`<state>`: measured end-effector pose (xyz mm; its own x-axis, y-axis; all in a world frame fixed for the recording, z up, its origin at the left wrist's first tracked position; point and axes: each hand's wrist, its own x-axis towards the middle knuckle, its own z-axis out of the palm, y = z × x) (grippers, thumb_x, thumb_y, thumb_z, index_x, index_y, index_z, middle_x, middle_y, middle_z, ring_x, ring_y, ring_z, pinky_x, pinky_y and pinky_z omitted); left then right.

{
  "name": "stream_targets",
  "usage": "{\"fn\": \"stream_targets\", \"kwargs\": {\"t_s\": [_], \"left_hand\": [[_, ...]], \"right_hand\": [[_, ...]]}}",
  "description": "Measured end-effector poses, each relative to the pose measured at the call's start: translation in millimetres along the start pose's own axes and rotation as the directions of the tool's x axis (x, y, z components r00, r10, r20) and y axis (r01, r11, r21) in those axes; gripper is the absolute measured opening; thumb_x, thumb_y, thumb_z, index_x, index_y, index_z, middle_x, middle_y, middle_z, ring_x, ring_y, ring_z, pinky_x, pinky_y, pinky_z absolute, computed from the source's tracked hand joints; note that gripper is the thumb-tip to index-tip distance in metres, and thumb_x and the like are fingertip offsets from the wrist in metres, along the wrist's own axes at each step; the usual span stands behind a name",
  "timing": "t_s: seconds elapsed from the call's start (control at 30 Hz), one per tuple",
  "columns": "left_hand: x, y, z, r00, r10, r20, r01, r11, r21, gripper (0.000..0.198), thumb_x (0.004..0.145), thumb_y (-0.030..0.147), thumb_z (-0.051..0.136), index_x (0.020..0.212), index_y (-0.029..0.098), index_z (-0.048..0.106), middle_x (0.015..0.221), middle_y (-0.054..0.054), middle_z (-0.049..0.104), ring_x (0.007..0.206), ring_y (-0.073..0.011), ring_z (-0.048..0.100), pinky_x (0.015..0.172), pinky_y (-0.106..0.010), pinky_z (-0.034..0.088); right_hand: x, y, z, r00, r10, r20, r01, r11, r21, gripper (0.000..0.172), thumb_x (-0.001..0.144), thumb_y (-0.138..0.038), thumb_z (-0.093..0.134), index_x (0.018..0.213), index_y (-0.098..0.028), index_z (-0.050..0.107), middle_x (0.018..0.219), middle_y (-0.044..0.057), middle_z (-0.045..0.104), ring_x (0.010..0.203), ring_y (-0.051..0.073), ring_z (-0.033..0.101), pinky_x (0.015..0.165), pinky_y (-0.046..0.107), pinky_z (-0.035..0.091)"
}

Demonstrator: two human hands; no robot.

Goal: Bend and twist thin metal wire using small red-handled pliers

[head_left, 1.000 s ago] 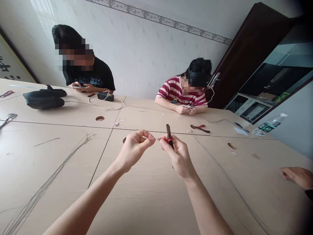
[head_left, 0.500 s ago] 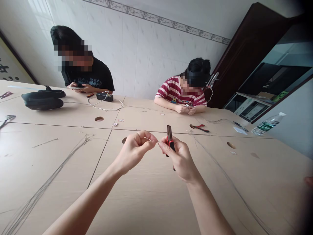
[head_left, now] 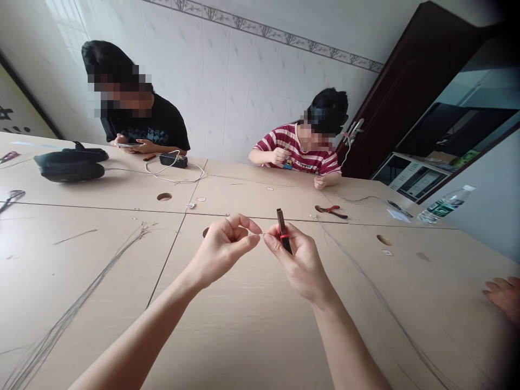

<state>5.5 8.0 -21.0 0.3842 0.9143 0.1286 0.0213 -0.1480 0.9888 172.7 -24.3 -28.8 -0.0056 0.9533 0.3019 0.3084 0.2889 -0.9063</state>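
My left hand is raised above the table with thumb and forefinger pinched on the end of a thin wire. My right hand is closed around a pair of pliers with red and black handles, jaws pointing up. Its fingertips also touch the wire's other end. The two hands nearly meet over the pale wooden table.
A bundle of long thin wires lies at the left, another wire strand at the right. Spare pliers, a water bottle and a black bag sit further back. Two people sit opposite; another person's hand rests at the right edge.
My hands barely moved. The person in the striped shirt raised one hand and lifted their head. The hand at the right edge came back into view.
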Motion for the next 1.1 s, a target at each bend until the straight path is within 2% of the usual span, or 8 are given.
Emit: {"fn": "stream_targets", "kwargs": {"t_s": [0.6, 0.8, 1.1], "left_hand": [[1.0, -0.6, 1.6, 0.999, 0.036, 0.007, -0.037, 0.999, 0.035, 0.014, 0.081, 0.031, 0.061, 0.081, 0.017, 0.06, 0.053, 0.009, 0.031, 0.048, -0.007, 0.021, 0.043, -0.021, 0.018], [1.5, -2.7, 1.0, 0.999, 0.047, 0.02, -0.048, 0.998, 0.049, 0.02, 0.084, 0.036, 0.061, 0.081, 0.016, 0.061, 0.061, 0.005, 0.044, 0.05, -0.0066, 0.026, 0.045, -0.021, 0.02], [2.2, -4.2, -0.4, 0.997, 0.066, 0.043, -0.069, 0.995, 0.073, 0.02, 0.089, 0.034, 0.057, 0.081, 0.015, 0.059, 0.061, 0.005, 0.046, 0.048, -0.0048, 0.027, 0.042, -0.018, 0.022]], "right_hand": [[-2.0, -0.3, -2.1, 0.999, 0.016, 0.052, -0.019, 0.998, 0.06, 0.024, 0.089, -0.038, 0.058, 0.075, -0.02, 0.053, 0.064, -0.004, 0.038, 0.056, 0.01, 0.033, 0.051, 0.023, 0.031], [-1.3, -0.9, -1.6, 0.998, 0.021, 0.054, -0.024, 0.998, 0.059, 0.023, 0.09, -0.037, 0.058, 0.076, -0.02, 0.053, 0.064, -0.004, 0.039, 0.056, 0.01, 0.033, 0.05, 0.023, 0.03], [-2.0, 0.2, -0.3, 0.999, 0.004, 0.032, -0.004, 1.0, 0.011, 0.021, 0.091, -0.037, 0.058, 0.079, -0.021, 0.053, 0.066, -0.004, 0.04, 0.058, 0.01, 0.035, 0.052, 0.023, 0.031]]}}
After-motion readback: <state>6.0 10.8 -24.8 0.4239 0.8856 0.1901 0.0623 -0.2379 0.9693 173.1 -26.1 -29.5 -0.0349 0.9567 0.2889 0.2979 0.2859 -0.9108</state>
